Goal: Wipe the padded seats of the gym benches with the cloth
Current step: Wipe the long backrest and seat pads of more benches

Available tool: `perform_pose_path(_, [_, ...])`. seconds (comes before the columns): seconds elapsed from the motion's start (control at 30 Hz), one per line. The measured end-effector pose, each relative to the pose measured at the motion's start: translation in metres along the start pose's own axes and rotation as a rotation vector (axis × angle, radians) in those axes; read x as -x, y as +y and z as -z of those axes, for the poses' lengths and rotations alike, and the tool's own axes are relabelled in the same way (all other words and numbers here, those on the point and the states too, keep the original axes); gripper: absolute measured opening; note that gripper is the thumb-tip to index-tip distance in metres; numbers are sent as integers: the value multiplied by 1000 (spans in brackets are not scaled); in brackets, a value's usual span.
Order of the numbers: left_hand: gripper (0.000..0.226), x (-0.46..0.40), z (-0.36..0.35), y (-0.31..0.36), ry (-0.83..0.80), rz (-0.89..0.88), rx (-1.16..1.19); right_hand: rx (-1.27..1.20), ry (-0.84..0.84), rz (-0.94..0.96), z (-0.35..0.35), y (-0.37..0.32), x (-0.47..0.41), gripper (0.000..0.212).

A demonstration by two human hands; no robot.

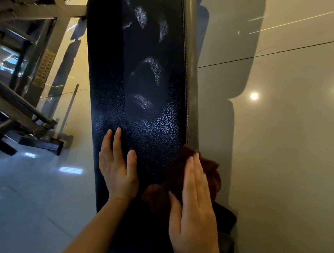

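A long padded bench seat (142,82) of black pebble-grained vinyl is seen running away from the viewer, its right edge finished with a stitched seam. The left hand (118,168) is laid flat on the near left part of the pad, fingers straight and slightly spread, nothing held. The right hand (194,204) is pressed flat, fingers straight and together, on a crumpled reddish-brown cloth (176,181) that is bunched at the seat's near right edge and seems to hang partly over it. Glossy grey floor tiles (283,160) lie open to the right; a metal gym frame (28,110) stands close on the left.
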State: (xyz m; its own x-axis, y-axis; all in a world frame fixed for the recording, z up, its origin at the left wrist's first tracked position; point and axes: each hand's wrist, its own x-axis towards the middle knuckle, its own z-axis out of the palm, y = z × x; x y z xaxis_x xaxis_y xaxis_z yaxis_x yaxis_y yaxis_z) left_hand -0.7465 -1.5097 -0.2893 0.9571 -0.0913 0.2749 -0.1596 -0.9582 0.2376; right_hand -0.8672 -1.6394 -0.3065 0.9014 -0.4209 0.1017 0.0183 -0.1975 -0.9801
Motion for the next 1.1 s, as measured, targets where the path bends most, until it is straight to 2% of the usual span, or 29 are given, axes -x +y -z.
perform_pose_path(0.1, [61, 1, -1, 0, -3, 6, -8, -60, -60, -68, 4, -6, -14, 67])
perform_pose_path(0.2, [73, 2, -1, -3, 3, -18, -11, -123, -79, -168, 11, -19, -76, 66])
perform_pose_path(0.3, [71, 2, -2, -5, 4, -13, -15, -135, -81, -208, 14, -21, -131, 65])
perform_pose_path(0.43, [75, 2, -2, -7, -3, -13, -16, -67, -7, -54, 5, -26, -85, 61])
perform_pose_path(0.57, [74, 1, -1, -4, -10, 1, -20, -22, -26, 26, 4, -2, -32, 65])
perform_pose_path(0.67, [76, 2, 1, -4, -8, -11, -37, -42, -79, -18, 6, -2, -39, 69])
perform_pose_path(0.8, [76, 2, 0, -4, 0, -12, -31, -170, -109, -210, 9, -11, -87, 69])
perform_pose_path(0.9, [75, 2, -1, -5, 1, -7, -24, -197, -141, -242, 12, -14, -121, 71])
perform_pose_path(1.0, [72, 1, -2, -4, -4, -9, -20, -162, -87, -182, 9, -20, -125, 68])
perform_pose_path(1.1, [73, 3, -2, -5, 4, -10, -22, -119, -61, -15, 7, -15, -95, 64])
